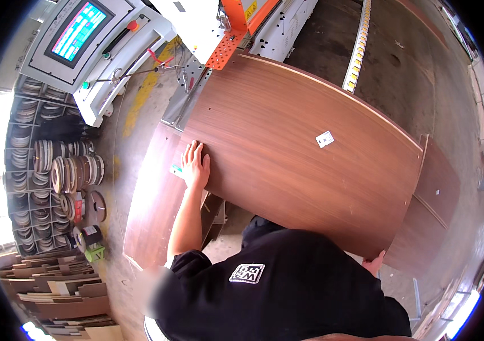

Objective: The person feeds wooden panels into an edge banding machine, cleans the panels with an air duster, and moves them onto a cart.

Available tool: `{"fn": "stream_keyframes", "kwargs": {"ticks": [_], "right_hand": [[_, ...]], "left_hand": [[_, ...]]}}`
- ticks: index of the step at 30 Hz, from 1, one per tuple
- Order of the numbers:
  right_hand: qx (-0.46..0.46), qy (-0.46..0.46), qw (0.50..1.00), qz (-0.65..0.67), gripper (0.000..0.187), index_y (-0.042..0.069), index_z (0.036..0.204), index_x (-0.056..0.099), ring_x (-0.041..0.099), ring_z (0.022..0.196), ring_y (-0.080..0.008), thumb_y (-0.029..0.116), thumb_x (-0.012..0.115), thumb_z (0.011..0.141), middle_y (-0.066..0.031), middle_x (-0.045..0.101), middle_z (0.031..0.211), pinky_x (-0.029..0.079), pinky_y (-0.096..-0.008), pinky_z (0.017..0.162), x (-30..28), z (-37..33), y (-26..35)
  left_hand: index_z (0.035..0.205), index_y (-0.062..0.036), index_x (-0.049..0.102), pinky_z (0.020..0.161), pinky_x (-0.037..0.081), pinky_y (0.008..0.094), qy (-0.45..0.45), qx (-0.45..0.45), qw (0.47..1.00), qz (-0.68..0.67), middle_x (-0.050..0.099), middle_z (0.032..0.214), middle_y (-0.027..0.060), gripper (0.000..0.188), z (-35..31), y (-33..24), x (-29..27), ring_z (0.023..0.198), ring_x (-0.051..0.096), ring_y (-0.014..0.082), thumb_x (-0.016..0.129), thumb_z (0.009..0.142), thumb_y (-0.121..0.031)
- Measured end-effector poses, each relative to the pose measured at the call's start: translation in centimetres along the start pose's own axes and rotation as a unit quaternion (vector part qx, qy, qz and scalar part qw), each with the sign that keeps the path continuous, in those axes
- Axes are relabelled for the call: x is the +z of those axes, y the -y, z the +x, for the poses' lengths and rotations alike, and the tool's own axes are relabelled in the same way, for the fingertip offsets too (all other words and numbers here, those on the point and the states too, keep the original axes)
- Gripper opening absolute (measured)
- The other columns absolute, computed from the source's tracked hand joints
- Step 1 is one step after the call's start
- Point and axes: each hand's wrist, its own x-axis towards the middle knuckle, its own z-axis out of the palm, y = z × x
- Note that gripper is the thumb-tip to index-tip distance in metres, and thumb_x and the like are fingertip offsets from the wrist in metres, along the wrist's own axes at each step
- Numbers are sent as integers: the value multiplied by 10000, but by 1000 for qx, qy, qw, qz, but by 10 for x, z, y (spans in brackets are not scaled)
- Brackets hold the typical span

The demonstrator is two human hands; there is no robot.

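A large brown board (304, 170) with wood grain stretches across the middle, its far left corner at the orange plate (226, 52) of a machine and its near edge by the person's black shirt (304, 284). The left hand (195, 166) lies open on the board's left end, fingers extended and slightly apart, just beside a small green and white piece (177, 171). The right hand (374, 263) touches the near right corner; most of its fingers are hidden, so whether it grips cannot be told. A white label (325, 139) sits on the board's top. Other brown boards lie to the left (154, 199) and right (432, 199), partly covered by it.
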Motion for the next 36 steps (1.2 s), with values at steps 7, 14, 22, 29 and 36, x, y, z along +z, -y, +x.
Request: {"fn": "stream_keyframes", "kwargs": {"ticks": [7, 14, 22, 29, 36], "right_hand": [[-27, 29, 999, 12, 525, 167, 1321, 588, 609, 1137, -181, 539, 636, 954, 5, 636, 1279, 539, -327, 883, -11, -29, -24], [-5, -6, 1000, 16, 562, 161, 1313, 592, 631, 1110, -177, 565, 649, 927, -7, 655, 1241, 546, -323, 902, -3, -27, -12], [7, -9, 1000, -3, 577, 158, 1299, 601, 626, 1105, -174, 563, 681, 896, -1, 656, 1216, 530, -328, 925, -4, -40, -4], [1, 5, 1000, 10, 518, 177, 1223, 642, 637, 1015, -137, 577, 666, 895, 13, 669, 1128, 536, -286, 832, -37, -4, -4], [10, 47, 997, -57, 410, 214, 1103, 659, 641, 920, -87, 568, 669, 897, 53, 686, 1061, 530, -252, 705, -49, 14, 12]], "left_hand": [[1088, -86, 630, 825, 511, 491, -82, -85, 988, -104, 687, 977, 177, 248, 127, 94, 37, 933, 657, 394, 628, 940, -284], [1142, -51, 691, 881, 519, 414, -206, -187, 946, -165, 733, 1088, 127, 514, 326, 140, 46, 1007, 691, 312, 775, 819, -442], [1087, -40, 656, 837, 495, 433, -213, -159, 957, -113, 685, 1022, 172, 467, 317, 124, 13, 991, 654, 334, 722, 887, -457], [1147, -18, 546, 906, 513, 353, -329, -12, 912, -244, 664, 1187, 138, 201, 220, 95, -136, 1029, 664, 262, 587, 1010, -159], [1233, -132, 512, 754, 530, 512, 110, -36, 988, 100, 677, 1028, 255, 281, 108, 43, -137, 889, 679, 427, 585, 997, -264]]}}
